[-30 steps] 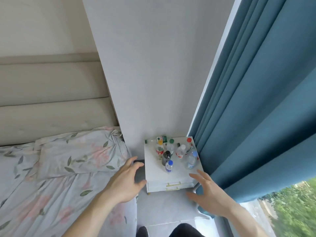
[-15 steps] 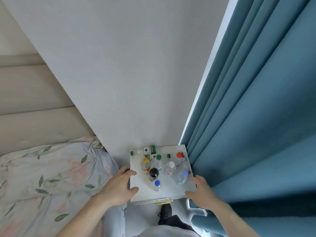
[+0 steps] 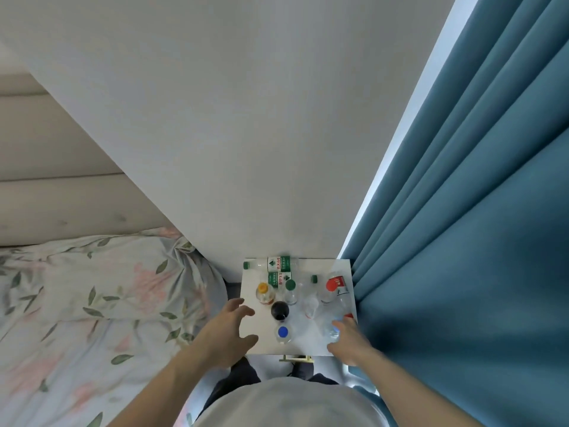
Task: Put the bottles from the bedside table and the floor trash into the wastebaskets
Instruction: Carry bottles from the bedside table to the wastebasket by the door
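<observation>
Bottles of clear plastic crowd the white square surface (image 3: 320, 345) of a bedside table wedged between a pale grey wall (image 3: 246, 134) and a teal pleated curtain (image 3: 477, 226). Against the wall, a green-labelled clear bottle (image 3: 272, 263) lies on its side at the back edge of the surface. Standing in front of it are an orange-capped bottle (image 3: 263, 291), a green-capped clear bottle (image 3: 290, 288) and a red-capped clear bottle (image 3: 332, 286), the last nearest the curtain. A black-capped dark bottle (image 3: 280, 310) stands near the middle of the surface, and a blue-capped clear bottle (image 3: 283, 332) stands just in front of it, toward the near edge.

A person's left hand (image 3: 229, 332) hovers over the surface's bed-side edge, fingers spread wide and curved, gripping nothing, close to the black-capped bottle but apart from it. The right hand (image 3: 348, 343) reaches in at the curtain-side near corner, fingers extended toward a crumpled clear bottle (image 3: 331, 322); whether it touches that bottle cannot be told.

A bed with a floral sheet (image 3: 92, 303) lies beside the surface, with a beige padded headboard (image 3: 46, 180) behind it. A brass drawer handle (image 3: 297, 359) shows below the surface's near edge.
</observation>
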A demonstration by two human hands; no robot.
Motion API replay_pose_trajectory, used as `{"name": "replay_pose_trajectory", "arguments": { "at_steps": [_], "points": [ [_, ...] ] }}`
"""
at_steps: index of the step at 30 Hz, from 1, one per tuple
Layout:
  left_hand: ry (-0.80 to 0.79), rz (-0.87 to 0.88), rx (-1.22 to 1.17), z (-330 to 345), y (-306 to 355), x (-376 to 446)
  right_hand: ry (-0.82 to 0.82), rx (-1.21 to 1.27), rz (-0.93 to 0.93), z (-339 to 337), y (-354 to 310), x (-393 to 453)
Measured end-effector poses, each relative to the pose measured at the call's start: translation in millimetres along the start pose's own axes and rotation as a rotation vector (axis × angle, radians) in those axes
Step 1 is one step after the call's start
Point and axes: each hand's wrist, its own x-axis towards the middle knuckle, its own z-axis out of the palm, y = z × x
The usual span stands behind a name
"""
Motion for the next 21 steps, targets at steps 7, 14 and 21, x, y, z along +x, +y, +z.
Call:
{"name": "replay_pose_trajectory", "arguments": {
  "at_steps": [7, 14, 21],
  "points": [
    [0.027, -0.021, -0.003, -6.1, -1.3, 9.7, -0.041, -0.007, 0.012, 3.2, 8.0, 30.2],
    [-0.027, -0.045, 0.031, -11.5, -5.6, 20.9, -0.059, 0.001, 0.030, 16.5, 21.2, 48.1],
    [-0.118, -0.028, 0.107, -13.9, -11.5, 51.1, 0.095, 0.159, 0.086, 17.7, 34.2, 43.1]
  ]
}}
